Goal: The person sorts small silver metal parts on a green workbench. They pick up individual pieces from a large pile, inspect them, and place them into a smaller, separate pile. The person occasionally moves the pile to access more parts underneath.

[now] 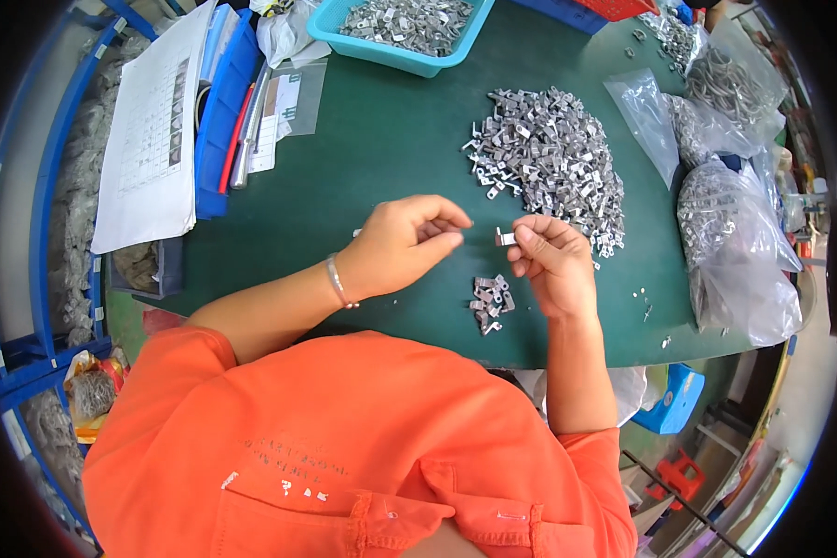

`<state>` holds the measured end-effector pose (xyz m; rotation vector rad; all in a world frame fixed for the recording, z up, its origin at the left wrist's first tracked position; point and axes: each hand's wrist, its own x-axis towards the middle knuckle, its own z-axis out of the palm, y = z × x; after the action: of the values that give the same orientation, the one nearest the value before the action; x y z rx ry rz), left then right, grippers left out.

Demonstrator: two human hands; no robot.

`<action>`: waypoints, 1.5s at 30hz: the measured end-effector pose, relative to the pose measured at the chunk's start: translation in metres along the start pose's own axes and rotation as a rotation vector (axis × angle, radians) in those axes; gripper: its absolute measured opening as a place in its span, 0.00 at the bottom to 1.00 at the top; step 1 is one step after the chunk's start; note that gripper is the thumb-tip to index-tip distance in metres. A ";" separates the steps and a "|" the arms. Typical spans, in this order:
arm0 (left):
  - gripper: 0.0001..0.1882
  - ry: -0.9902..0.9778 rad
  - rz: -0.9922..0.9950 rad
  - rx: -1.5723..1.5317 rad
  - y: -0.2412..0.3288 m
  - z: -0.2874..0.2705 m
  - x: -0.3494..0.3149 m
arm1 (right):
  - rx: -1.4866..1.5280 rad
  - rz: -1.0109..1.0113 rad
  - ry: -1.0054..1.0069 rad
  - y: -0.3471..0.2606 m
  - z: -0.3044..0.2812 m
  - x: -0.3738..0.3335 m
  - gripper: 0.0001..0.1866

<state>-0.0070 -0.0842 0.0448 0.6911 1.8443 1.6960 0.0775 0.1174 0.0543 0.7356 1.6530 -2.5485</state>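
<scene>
Between the thumb and fingers of my right hand is a small bent metal bracket, its end sticking out to the left. My left hand, with a bangle on the wrist, hovers just left of it; thumb and fingers are apart and I see nothing in them. Beyond my right hand lies a large heap of similar metal brackets on the green table. A much smaller pile of brackets sits close to me, below the right hand.
A turquoise basket of metal parts stands at the far side. Clear plastic bags of parts crowd the right edge. On the left, papers lean on a blue file tray, with a red pen beside it.
</scene>
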 end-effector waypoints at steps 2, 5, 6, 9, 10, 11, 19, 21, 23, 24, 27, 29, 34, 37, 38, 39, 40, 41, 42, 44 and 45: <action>0.09 -0.082 -0.181 -0.250 -0.001 0.010 0.006 | 0.065 0.016 -0.027 0.001 -0.001 -0.005 0.06; 0.11 -0.161 -0.290 -0.369 0.005 0.014 0.009 | 0.012 -0.080 -0.011 0.007 0.004 -0.012 0.06; 0.11 -0.169 -0.293 -0.406 0.005 0.016 0.009 | -0.067 -0.162 -0.005 0.009 0.008 -0.015 0.05; 0.10 -0.145 -0.264 -0.422 0.002 0.014 0.005 | -0.202 -0.467 -0.077 0.019 0.015 -0.017 0.04; 0.10 -0.141 -0.271 -0.452 0.002 0.012 0.003 | -0.186 -0.399 -0.070 0.019 0.016 -0.017 0.04; 0.10 -0.138 -0.278 -0.482 0.002 0.010 0.001 | -0.170 -0.330 -0.064 0.016 0.017 -0.017 0.04; 0.07 -0.136 -0.303 -0.429 -0.001 0.009 -0.004 | -0.157 -0.280 -0.111 0.020 0.015 -0.017 0.05; 0.05 -0.130 -0.170 -0.298 -0.008 0.012 -0.005 | -0.584 -0.565 -0.192 0.017 0.007 -0.016 0.07; 0.04 -0.155 0.016 -0.091 -0.012 0.014 -0.004 | -0.845 -0.666 -0.248 0.015 0.003 -0.017 0.09; 0.04 -0.187 0.023 0.062 -0.011 0.013 -0.004 | -0.889 -0.627 -0.269 0.014 0.002 -0.019 0.09; 0.06 -0.235 0.204 0.323 -0.015 0.016 -0.006 | -1.012 -0.625 -0.297 0.009 0.001 -0.011 0.06; 0.05 -0.270 0.237 0.398 -0.017 0.017 -0.008 | -1.127 -0.748 -0.181 0.005 0.003 0.004 0.04; 0.06 -0.300 0.226 0.413 -0.010 0.017 -0.007 | -1.432 -0.948 0.232 0.017 0.017 0.049 0.03; 0.08 -0.228 0.059 0.285 -0.003 0.011 -0.009 | -1.329 -0.844 0.155 0.017 0.013 0.048 0.04; 0.09 -0.196 -0.020 0.221 -0.002 0.009 -0.010 | -1.130 -0.742 0.100 0.019 0.011 0.043 0.04; 0.09 -0.156 -0.090 0.071 -0.003 0.008 -0.009 | -0.931 -0.637 0.049 0.021 0.010 0.037 0.05; 0.10 -0.118 -0.161 -0.084 -0.006 0.009 -0.008 | -0.578 -0.255 0.002 0.014 0.014 0.024 0.05; 0.11 -0.079 -0.231 -0.240 -0.008 0.010 -0.007 | -0.317 -0.220 -0.095 0.016 0.012 0.019 0.05; 0.12 -0.068 -0.203 -0.313 -0.007 0.010 -0.005 | -0.163 -0.182 -0.143 0.019 0.011 0.015 0.06; 0.12 -0.085 -0.220 -0.352 -0.003 0.013 -0.002 | 0.060 -0.159 -0.193 0.024 0.009 0.006 0.06; 0.12 -0.092 -0.229 -0.372 -0.002 0.014 -0.001 | 0.134 -0.168 -0.205 0.027 0.009 0.002 0.06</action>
<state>0.0034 -0.0748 0.0417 0.3815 1.4291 1.7546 0.0797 0.0983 0.0334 0.3376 1.5539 -2.7605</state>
